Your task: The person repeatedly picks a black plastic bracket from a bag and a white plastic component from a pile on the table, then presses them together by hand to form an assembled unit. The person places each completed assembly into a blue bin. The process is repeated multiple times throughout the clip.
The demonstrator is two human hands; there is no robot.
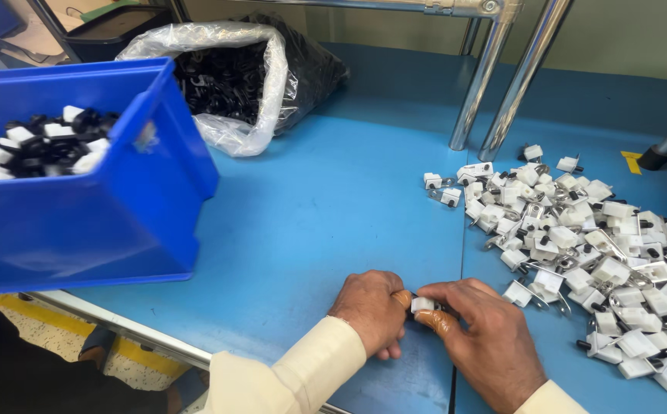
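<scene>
A small white part (423,304) is pinched between left hand (372,309) and right hand (480,337), left of the parts pile (586,245); its long axis cannot be told.

Probably a factory assembly station: blue-matted workbench (333,207) with metal frame posts (502,77), blue parts bin (80,207) near left, clear bag of black parts (233,84) far left, heap of small white components (594,245) right.

My hands sat at six o'clock; the heap of small white plastic parts (579,245) lay at three, the blue plastic bin (80,192) at nine, the clear plastic bag (241,77) at eleven.
</scene>
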